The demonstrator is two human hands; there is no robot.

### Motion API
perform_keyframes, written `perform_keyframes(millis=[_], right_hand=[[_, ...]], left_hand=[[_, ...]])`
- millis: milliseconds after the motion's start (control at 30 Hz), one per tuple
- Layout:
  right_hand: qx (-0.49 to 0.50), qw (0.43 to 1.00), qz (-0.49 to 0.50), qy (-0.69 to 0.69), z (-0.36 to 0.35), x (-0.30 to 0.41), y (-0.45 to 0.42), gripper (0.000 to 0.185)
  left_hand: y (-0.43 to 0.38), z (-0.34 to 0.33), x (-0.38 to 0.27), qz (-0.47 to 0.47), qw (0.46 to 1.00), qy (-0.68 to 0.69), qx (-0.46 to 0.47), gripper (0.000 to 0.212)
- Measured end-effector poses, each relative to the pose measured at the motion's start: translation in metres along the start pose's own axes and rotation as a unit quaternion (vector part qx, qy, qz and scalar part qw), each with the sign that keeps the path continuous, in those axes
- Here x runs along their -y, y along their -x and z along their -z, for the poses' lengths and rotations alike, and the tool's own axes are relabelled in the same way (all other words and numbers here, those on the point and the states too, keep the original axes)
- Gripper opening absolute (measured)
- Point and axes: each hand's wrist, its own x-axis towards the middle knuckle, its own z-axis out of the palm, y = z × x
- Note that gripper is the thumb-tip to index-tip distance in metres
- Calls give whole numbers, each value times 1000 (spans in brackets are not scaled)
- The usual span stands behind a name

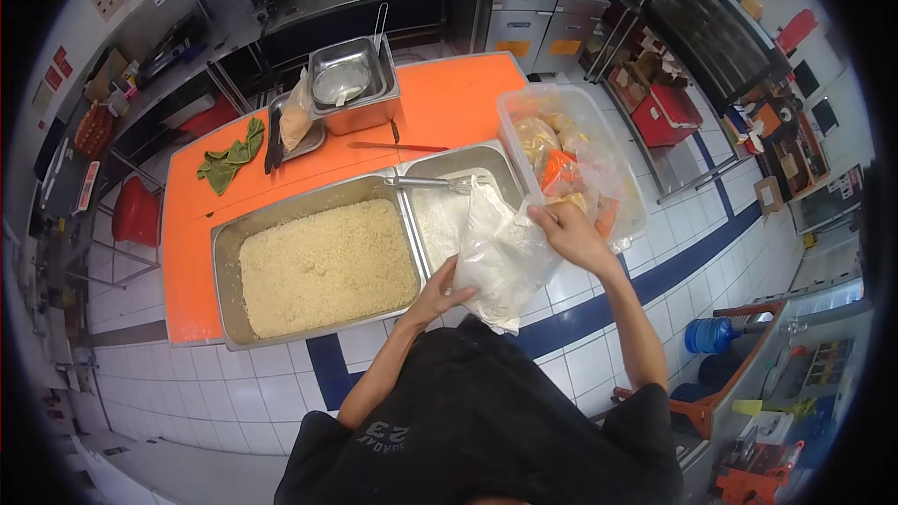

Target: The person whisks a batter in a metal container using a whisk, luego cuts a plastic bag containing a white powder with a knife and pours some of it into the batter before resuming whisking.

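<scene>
A clear plastic bag of white powder (494,263) is held over the near edge of a steel pan. My right hand (572,231) grips the bag's upper right edge, fingers closed around the plastic. At its lower left side, my left hand (440,294) supports the bag with thumb and fingers. White powder covers the bottom of the smaller steel pan (456,165), partly hidden behind the bag. Across that pan lies a metal whisk (428,183), its wires by the bag's top. To the left, a larger steel pan (228,287) holds pale yellow crumbs (326,266).
On the orange table (449,91) are a green cloth (233,156), a red stick-like utensil (400,146), a bag of orange-tan powder (296,116) on a tray and a steel container with a sieve (342,81). A translucent bin (624,182) of bagged food stands at the right.
</scene>
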Motion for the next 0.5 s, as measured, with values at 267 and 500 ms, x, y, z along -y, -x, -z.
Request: perform_keyframes(millis=[267,500], right_hand=[[-252,944,72,199,-14,69,22,44],[-358,895,8,265,-17,46,-12,39]], left_hand=[[41,78,-33,-66,995,-26,-65,56],[86,122,-44,-55,990,-32,-127,44]])
